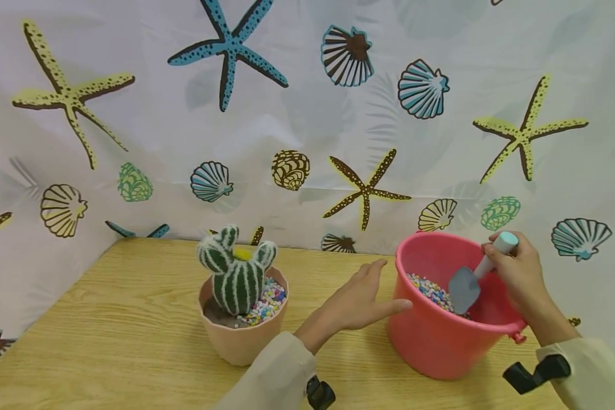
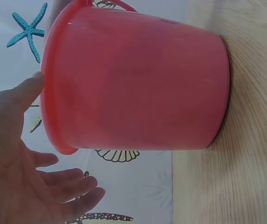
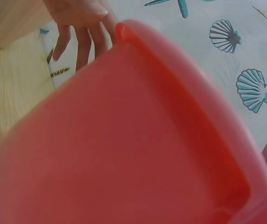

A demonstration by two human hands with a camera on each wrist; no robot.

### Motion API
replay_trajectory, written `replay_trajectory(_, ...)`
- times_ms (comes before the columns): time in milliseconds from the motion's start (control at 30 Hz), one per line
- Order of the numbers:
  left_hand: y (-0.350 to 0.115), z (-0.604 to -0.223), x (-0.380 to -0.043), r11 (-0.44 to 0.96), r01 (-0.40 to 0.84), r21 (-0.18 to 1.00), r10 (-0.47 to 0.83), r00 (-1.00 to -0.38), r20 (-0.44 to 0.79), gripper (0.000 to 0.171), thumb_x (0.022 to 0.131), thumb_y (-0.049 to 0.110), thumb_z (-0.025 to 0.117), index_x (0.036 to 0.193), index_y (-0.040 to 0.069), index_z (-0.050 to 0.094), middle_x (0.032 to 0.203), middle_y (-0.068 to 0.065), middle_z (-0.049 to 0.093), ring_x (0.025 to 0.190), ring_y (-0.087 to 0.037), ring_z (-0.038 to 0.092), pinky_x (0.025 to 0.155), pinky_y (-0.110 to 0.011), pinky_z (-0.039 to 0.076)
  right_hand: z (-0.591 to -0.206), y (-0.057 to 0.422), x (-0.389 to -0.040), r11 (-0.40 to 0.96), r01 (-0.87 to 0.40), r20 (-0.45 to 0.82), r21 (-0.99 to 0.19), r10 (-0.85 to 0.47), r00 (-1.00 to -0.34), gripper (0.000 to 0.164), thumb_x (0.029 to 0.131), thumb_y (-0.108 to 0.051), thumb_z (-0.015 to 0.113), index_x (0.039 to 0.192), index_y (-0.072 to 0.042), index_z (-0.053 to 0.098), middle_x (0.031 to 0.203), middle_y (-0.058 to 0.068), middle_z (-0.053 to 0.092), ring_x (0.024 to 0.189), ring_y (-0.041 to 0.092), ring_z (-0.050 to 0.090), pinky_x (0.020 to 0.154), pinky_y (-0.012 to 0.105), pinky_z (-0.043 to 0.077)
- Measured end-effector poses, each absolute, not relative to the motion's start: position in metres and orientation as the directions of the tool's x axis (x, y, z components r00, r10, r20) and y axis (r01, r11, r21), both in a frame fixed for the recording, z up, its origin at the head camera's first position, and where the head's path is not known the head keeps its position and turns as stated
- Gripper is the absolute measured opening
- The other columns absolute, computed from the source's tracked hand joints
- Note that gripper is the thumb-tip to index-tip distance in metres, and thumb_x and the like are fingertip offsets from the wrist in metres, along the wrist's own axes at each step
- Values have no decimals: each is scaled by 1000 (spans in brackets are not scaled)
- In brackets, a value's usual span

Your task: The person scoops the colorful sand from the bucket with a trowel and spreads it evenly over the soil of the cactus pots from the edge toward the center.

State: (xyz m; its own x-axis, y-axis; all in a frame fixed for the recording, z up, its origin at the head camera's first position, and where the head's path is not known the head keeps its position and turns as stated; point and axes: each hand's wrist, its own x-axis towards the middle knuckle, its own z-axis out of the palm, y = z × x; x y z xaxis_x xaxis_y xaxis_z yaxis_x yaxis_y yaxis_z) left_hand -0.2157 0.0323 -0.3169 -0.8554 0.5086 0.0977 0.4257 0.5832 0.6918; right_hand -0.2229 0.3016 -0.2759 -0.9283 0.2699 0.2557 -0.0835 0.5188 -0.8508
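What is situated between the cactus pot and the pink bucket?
In the head view, the left hand is between the cactus pot and the pink bucket, above the wooden table.

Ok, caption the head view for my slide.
Right hand holds a trowel, blade inside the pink bucket of pebbles; potted cactus at left.

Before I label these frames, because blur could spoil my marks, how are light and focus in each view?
Head: bright, soft light, the scoop and cactus fairly crisp; left wrist: dimmer and hazy, though the bucket has a readable outline; right wrist: the bucket looms close, its surface soft and lacking detail.
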Motion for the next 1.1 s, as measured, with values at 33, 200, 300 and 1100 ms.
replay_trajectory(33,33,-317,-216,579,432,692,512,-852,103,93,84,63,58,153,14,18,152,-12,31,137,-28,37,103,-50,41,-276,302,-222,540,-68,252,-839,273,-928,35,99,-21,48,126,2,43,104,-2,59,89,3,54,68,8,46)
replay_trajectory(200,39,-317,-220,553,458,696,536,-835,124,97,82,62,63,153,17,15,152,-11,31,137,-26,36,105,-49,41,-275,304,-220,629,29,239,-777,337,-911,47,98,-30,46,130,4,44,122,24,53,94,24,55,62,9,43)
replay_trajectory(300,43,-316,-222,544,472,694,550,-825,131,100,80,62,64,154,20,12,153,-9,30,138,-25,35,104,-49,41,-276,305,-219,661,62,253,-748,371,-894,46,97,-33,47,125,3,48,116,23,56,89,25,56,61,14,43)
replay_trajectory(1100,65,-311,-222,627,483,612,530,-840,121,115,79,64,63,153,7,-5,162,-8,1,148,-25,12,115,-54,22,-271,289,-230,289,-225,296,-931,233,-926,18,100,-24,47,110,-10,45,89,-16,63,78,-2,62,66,12,53)
